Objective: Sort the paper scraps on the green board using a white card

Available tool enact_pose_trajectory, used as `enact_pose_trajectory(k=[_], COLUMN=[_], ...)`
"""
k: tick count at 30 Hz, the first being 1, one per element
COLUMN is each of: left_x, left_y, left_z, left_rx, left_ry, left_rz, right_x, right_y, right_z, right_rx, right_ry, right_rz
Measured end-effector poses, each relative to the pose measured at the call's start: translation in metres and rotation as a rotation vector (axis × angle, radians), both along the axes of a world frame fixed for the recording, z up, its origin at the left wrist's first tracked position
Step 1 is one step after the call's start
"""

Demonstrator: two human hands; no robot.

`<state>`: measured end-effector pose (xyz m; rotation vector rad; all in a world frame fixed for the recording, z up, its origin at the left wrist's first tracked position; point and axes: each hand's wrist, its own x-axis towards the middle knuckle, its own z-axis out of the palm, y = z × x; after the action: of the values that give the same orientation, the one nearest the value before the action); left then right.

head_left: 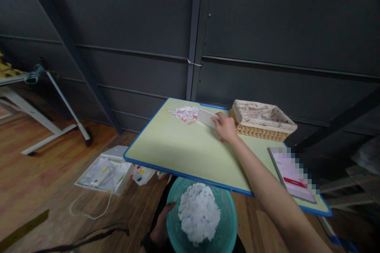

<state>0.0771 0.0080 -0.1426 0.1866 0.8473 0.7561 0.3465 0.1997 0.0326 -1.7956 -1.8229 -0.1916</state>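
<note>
My right hand [225, 125] is closed around a flat white rectangular piece [207, 118], perhaps card or board. The piece stands on edge on the yellow-green tabletop [178, 150], its far end against a pile of torn paper scraps [186, 114], white with some pink. Below the table edge, my left hand [162, 223] grips the rim of a teal plastic basket [228, 209] at its left side. A heap of white paper scraps [199, 213] lies inside this basket. The left fingers are partly hidden by the rim.
A cloth-lined wicker basket [261, 132] stands at the table's back right. A tablet-like panel [292, 178] lies at the right end. On the floor at left are an open white box [103, 176] with a cable and a plastic bag [143, 174]. A dark panelled wall [142, 79] rises behind.
</note>
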Motion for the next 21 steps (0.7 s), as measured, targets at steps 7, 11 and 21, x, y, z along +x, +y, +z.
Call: enact_pose_trajectory(k=[7,11,21], left_x=[0.001,0.001,0.003], left_y=[0.001,0.001,-0.001], left_z=[0.000,0.002,0.015], left_rx=[-0.062,-0.054,-0.010], left_ry=[-0.020,-0.034,-0.017], left_rz=[0.027,0.013,0.022], right_x=[-0.004,-0.011,-0.013], right_y=[0.003,0.006,-0.001], right_z=[-0.004,-0.008,0.004], right_rx=[-0.012,-0.025,-0.052], right_ry=[0.029,0.038,0.162], right_rz=[0.044,0.120,0.249])
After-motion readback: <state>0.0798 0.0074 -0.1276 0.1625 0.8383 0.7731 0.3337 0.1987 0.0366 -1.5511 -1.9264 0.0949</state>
